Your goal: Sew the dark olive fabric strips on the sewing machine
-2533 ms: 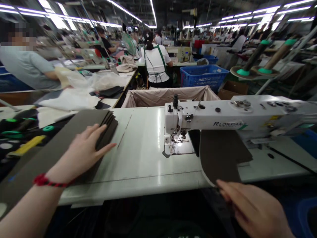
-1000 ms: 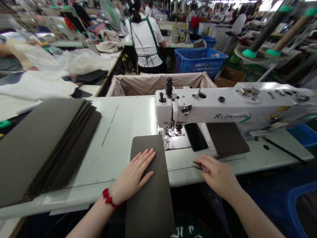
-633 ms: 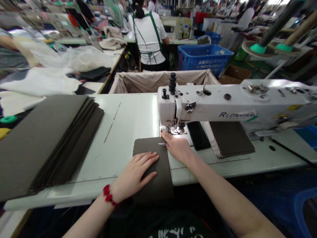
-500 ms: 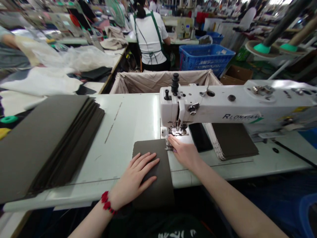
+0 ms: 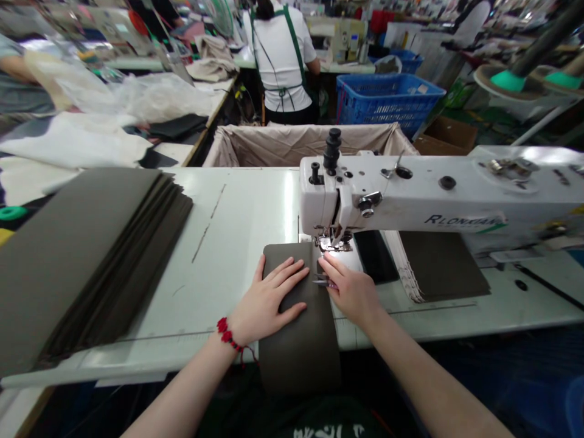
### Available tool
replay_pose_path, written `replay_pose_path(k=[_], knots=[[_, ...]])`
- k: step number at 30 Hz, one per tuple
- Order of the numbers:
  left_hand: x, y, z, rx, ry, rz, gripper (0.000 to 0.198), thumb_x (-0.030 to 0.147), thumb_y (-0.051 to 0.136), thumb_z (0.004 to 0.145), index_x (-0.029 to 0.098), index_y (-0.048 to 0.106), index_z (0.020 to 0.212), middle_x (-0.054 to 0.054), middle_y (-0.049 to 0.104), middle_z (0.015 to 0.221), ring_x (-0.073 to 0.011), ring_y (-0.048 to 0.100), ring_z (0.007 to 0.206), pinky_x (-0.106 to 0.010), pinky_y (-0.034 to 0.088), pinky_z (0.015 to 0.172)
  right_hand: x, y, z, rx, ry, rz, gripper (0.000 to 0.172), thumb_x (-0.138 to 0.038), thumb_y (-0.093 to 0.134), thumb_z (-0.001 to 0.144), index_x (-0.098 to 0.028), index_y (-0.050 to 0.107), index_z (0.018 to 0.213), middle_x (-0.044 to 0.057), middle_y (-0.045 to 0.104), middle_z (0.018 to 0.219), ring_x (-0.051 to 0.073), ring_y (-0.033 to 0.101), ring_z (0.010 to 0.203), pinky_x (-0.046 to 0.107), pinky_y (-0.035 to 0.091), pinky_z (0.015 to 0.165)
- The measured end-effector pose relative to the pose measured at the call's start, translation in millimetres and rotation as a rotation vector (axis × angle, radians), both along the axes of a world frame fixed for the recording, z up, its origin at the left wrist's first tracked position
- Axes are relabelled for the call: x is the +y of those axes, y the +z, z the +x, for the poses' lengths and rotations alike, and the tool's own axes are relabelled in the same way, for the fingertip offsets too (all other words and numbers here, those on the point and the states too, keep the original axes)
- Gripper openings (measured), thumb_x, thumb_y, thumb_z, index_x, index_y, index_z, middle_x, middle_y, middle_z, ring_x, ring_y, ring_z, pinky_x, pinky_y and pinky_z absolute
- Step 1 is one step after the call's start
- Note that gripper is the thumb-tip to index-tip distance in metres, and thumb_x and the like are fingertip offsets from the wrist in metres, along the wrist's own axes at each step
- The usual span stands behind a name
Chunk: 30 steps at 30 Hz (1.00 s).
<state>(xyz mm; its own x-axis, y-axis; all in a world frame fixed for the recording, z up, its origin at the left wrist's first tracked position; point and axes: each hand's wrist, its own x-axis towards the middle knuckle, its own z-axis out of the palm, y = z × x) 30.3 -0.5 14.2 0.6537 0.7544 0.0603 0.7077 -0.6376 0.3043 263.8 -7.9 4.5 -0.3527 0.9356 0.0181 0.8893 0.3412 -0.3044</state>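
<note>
A dark grey-brown fabric panel (image 5: pixel 301 340) lies on the white sewing table, its near end hanging over the front edge. Flat on top of it rests my left hand (image 5: pixel 269 298), fingers spread, with a red bracelet at the wrist. My right hand (image 5: pixel 353 292) is closed around small thread snips (image 5: pixel 322 280), whose metal tips poke out to the left over the panel. Its fingertips press on the panel's right edge, just in front of the presser foot (image 5: pixel 335 243) of the sewing machine (image 5: pixel 387 191). The snips' handles are mostly hidden by my fingers.
On the left is a thick stack of similar panels (image 5: pixel 91 255). Right of the needle lie a black phone (image 5: pixel 376 255) and a smaller pile of panels (image 5: pixel 442 264). Behind the table stand a cloth-lined bin (image 5: pixel 278 146), a blue crate (image 5: pixel 387 100) and a seated co-worker (image 5: pixel 280 61).
The panel has moved up and to the right, its right edge now closer to the presser foot. Both hands have shifted right, my left one also upward. The view has turned slightly.
</note>
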Motion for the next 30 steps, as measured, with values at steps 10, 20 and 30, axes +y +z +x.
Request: replay_pose_path(k=[10,20,30], knots=[[0,1.4,-1,0.004,0.005,-0.011,0.060,0.044,0.052,0.091,0.030,0.035,0.147,-0.004,0.037,0.151,-0.0283,0.029,0.141,-0.056,-0.009,0.115,0,-2.0,1,-0.010,0.015,0.012,0.053,-0.022,0.046,0.090,-0.024,0.042,0.143,0.005,0.038,0.151,0.022,0.062,0.107,0.035,0.052,0.082],[1,-1.4,-2,-0.007,0.010,-0.013,0.059,0.044,0.053,0.091,0.030,0.036,0.146,-0.003,0.037,0.151,-0.0273,0.030,0.140,-0.056,-0.011,0.115,0,-8.7,1,-0.009,-0.001,0.044,0.054,-0.022,0.050,0.090,-0.028,0.042,0.143,0.001,0.038,0.151,0.019,0.062,0.105,0.032,0.051,0.082],[2,-2.4,-2,-0.026,0.040,-0.014,0.056,0.042,0.050,0.093,0.031,0.036,0.145,-0.001,0.036,0.152,-0.0263,0.025,0.143,-0.056,-0.009,0.115,0,-9.0,1,-0.006,0.000,0.057,0.054,-0.021,0.049,0.090,-0.029,0.042,0.142,0.000,0.038,0.151,0.019,0.061,0.108,0.031,0.051,0.081]])
